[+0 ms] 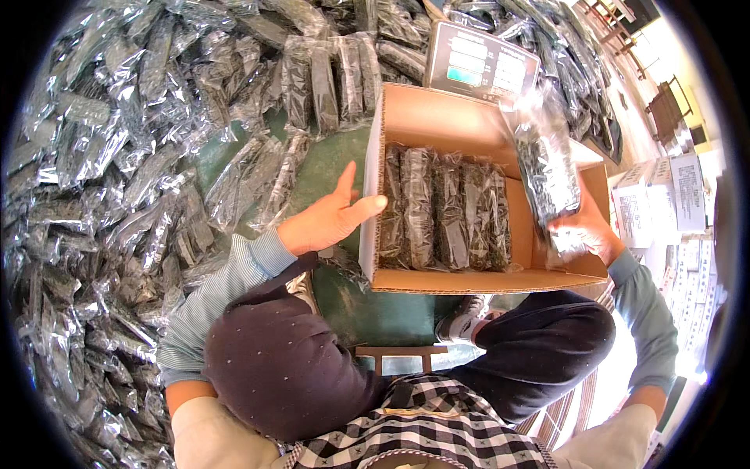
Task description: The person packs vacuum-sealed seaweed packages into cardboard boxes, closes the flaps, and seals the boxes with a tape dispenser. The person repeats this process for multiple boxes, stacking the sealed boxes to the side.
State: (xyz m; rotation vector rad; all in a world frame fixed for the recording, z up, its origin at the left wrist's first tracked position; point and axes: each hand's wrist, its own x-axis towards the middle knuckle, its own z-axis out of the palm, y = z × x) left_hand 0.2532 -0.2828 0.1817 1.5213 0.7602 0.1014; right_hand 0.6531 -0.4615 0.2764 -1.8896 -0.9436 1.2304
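Note:
An open cardboard box (490, 281) stands in front of me, with several long, dark packets in clear plastic wrap (419, 205) side by side in its left and middle part. My right hand (577, 228) grips the lower end of another wrapped packet (542, 158), held tilted over the right side of the box. Outside the box's left wall is my left hand (334, 217), its thumb and fingers spread, holding nothing; the thumb tip is at the wall. What the packets contain cannot be made out.
Loose wrapped packets (140, 152) lie heaped on the left and at the back. Several packets (331, 82) stand in a row behind the green surface (328, 158). A scale's display panel (480, 61) rises behind the box. White printed cartons (662, 199) are stacked at the right.

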